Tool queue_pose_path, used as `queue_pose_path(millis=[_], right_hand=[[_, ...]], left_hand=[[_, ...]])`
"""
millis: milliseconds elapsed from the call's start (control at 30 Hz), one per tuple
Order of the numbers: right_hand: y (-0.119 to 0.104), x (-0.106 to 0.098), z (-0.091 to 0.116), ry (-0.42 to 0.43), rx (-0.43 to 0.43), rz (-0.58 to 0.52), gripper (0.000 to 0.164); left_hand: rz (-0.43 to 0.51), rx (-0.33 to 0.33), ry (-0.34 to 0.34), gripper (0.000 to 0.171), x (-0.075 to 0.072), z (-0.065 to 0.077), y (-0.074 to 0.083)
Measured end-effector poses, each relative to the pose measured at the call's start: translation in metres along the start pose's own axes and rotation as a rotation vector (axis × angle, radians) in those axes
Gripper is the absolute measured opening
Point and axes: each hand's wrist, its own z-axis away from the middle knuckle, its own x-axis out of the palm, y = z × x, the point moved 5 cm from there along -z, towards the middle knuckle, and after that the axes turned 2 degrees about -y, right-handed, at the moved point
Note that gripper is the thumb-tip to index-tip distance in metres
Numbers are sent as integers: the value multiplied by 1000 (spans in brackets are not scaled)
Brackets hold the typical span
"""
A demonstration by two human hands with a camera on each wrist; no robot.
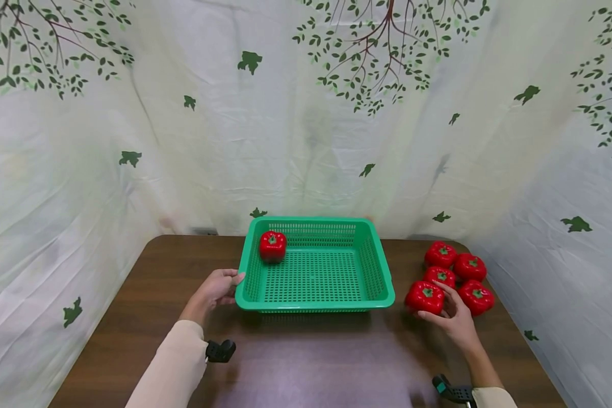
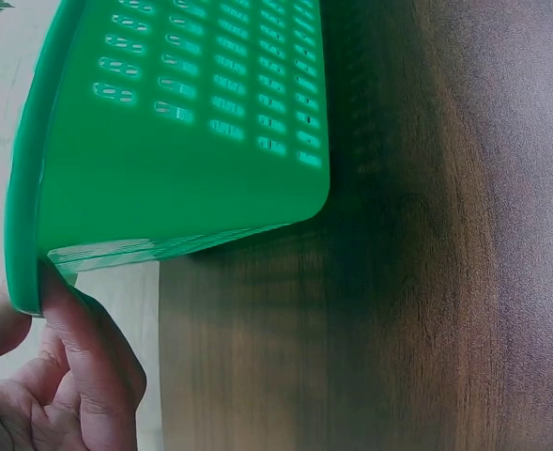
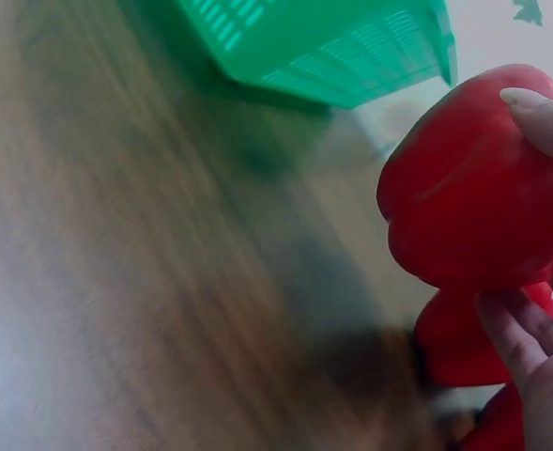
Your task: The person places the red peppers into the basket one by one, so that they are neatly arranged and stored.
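Note:
A green plastic basket [image 1: 313, 306] with slotted walls stands on the table, one red bell pepper [image 1: 272, 246] inside at its left. My left hand [image 1: 217, 290] pinches the rim at the basket's left side; the left wrist view shows thumb and fingers [image 2: 93, 366] on either side of that rim. To the right of the basket, my right hand [image 1: 454, 317] holds a red bell pepper [image 1: 422, 297] between thumb and fingers. In the right wrist view this pepper [image 3: 473, 188] covers part of another one [image 3: 459, 343] behind it.
Several more red bell peppers [image 1: 470, 266] are grouped beside the right hand, near the table's right edge. The brown wooden table [image 1: 306, 362] meets a pale curtain [image 1: 285, 141] printed with leaves at its back and sides.

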Motion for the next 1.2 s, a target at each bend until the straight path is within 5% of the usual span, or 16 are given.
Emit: queue_pose_path(millis=[767,1200], right_hand=[[-44,3,-33,-33,-69,-25,82],[-60,4,-50,-50,-89,-133,75]], left_hand=[[-10,14,-18,44,-1,-1,0],[-11,5,-11,43,-1,0,-1]])
